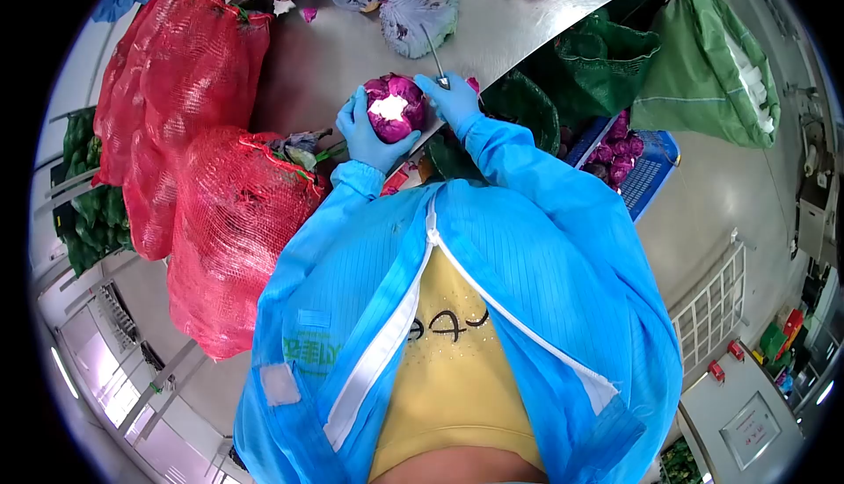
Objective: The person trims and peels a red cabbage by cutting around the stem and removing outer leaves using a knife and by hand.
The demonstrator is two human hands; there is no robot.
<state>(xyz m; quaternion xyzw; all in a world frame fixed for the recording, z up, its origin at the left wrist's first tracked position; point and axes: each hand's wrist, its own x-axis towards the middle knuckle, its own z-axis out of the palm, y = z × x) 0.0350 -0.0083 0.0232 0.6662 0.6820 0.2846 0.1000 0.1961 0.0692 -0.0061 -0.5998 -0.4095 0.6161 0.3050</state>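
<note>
Steel counter (303, 62) up front, with loose purple leaves (420, 18) near the far side and big red mesh sacks (180, 80) crowding the left. Green sacks (703, 62) and a blue crate (652, 172) of purple heads sit off to the right.

Both hands are gloved in blue and held out in front of the chest at the near edge of the counter, forearms angling inward. Left hand (369, 139) is clamped on a red cabbage (387, 113), fingers up its left side and thumb wrapped under the near side, pale cut patch facing up. Right hand (459, 104) is just beside the cabbage, closed on a knife (432, 48), blade sticking out away from the body. Can't tell if those right fingertips actually touch the cabbage. Hands are close but apart, with the cabbage mostly between them.
</note>
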